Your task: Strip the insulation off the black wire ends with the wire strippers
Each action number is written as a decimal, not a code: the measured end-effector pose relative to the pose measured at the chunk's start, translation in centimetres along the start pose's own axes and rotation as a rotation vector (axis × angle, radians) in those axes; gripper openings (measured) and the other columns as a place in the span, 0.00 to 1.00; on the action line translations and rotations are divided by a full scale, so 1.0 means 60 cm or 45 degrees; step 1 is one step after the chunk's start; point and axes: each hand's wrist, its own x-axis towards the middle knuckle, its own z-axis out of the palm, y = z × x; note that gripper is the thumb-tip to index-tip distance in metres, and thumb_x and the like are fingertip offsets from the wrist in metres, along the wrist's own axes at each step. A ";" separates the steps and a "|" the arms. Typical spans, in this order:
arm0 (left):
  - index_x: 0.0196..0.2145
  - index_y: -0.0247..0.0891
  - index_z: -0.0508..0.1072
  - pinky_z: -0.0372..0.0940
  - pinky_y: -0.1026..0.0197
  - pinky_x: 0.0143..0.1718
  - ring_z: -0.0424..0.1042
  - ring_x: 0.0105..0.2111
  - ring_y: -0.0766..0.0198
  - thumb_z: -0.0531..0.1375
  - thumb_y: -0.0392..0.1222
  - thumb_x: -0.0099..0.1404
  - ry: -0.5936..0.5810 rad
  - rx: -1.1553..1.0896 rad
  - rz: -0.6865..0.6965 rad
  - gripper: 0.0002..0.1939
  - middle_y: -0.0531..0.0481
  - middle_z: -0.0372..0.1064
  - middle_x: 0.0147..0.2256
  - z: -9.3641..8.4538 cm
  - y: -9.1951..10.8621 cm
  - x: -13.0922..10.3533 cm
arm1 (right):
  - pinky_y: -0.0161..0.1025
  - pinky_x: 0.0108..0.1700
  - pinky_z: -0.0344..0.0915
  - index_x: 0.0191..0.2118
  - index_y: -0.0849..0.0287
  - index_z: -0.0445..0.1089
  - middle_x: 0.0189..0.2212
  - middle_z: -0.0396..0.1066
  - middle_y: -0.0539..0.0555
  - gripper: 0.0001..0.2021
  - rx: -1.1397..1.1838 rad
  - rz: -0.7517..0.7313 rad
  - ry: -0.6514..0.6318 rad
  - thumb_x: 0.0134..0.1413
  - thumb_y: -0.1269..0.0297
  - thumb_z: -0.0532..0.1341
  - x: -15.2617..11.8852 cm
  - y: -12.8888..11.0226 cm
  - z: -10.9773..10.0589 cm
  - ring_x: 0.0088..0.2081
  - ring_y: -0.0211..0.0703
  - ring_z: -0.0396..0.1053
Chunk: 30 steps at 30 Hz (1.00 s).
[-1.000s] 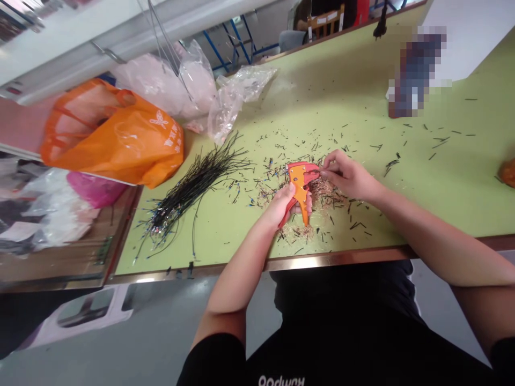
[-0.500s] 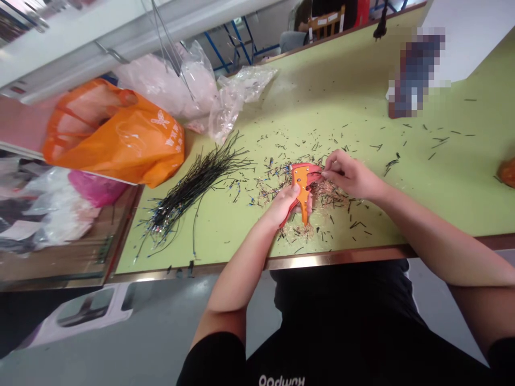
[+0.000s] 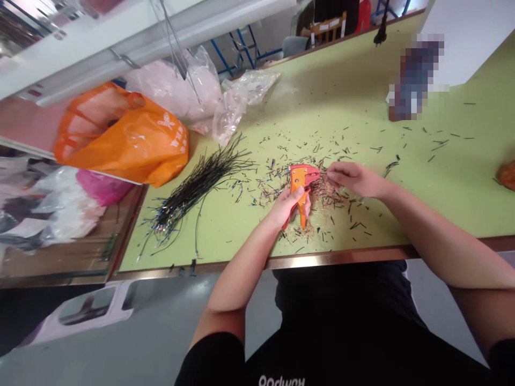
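My left hand is wrapped round the handles of an orange and red wire stripper, its jaws pointing right. Just right of the jaws, my right hand is closed in a pinch. What its fingertips hold is too small to make out. Beneath both hands lie copper strands and short black clippings, scattered over the green tabletop. To the left rests a long bundle of black wires, many with blue and shiny ends toward the table's front left.
An orange bag and clear plastic bags lie at the back left under a white shelf. A white panel stands at the back right. The table's metal-trimmed front edge runs close to my body.
My right hand has shifted slightly right, a little away from the stripper's jaws, and its fingers have flattened. The left hand keeps its grip on the wire stripper. The view has moved slightly.
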 end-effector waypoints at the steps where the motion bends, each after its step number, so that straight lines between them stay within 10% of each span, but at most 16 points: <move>1: 0.30 0.36 0.71 0.70 0.62 0.24 0.69 0.20 0.67 0.70 0.75 0.56 0.007 -0.023 -0.004 0.35 0.53 0.68 0.21 0.003 0.002 -0.001 | 0.41 0.31 0.63 0.35 0.56 0.69 0.27 0.70 0.50 0.19 -0.019 -0.006 0.009 0.75 0.49 0.55 -0.001 -0.003 0.000 0.27 0.40 0.65; 19: 0.24 0.39 0.66 0.54 0.66 0.14 0.53 0.12 0.73 0.66 0.78 0.57 -0.071 -0.358 -0.021 0.36 0.60 0.55 0.15 0.031 0.003 0.007 | 0.40 0.33 0.64 0.46 0.58 0.75 0.32 0.77 0.54 0.15 -0.509 -0.252 0.307 0.76 0.61 0.51 0.011 -0.011 0.021 0.27 0.41 0.69; 23: 0.23 0.41 0.63 0.55 0.65 0.16 0.51 0.14 0.72 0.55 0.77 0.67 0.136 -0.422 0.128 0.35 0.59 0.51 0.16 -0.011 0.041 -0.015 | 0.39 0.32 0.63 0.45 0.58 0.75 0.33 0.76 0.55 0.12 -0.489 -0.161 0.484 0.75 0.62 0.54 -0.006 0.007 -0.031 0.27 0.40 0.66; 27: 0.24 0.42 0.59 0.55 0.65 0.18 0.50 0.16 0.72 0.53 0.76 0.69 0.507 -0.509 0.454 0.35 0.58 0.51 0.16 -0.070 0.082 -0.023 | 0.41 0.32 0.59 0.41 0.57 0.74 0.29 0.70 0.54 0.10 -0.327 0.088 1.068 0.75 0.60 0.58 -0.027 0.035 -0.105 0.27 0.39 0.61; 30: 0.26 0.42 0.65 0.61 0.62 0.22 0.62 0.18 0.68 0.51 0.81 0.66 0.352 -0.446 0.241 0.36 0.54 0.61 0.18 -0.058 0.072 -0.011 | 0.41 0.30 0.59 0.40 0.55 0.73 0.27 0.66 0.52 0.13 -0.195 0.068 0.861 0.74 0.54 0.59 -0.018 0.032 -0.092 0.27 0.40 0.61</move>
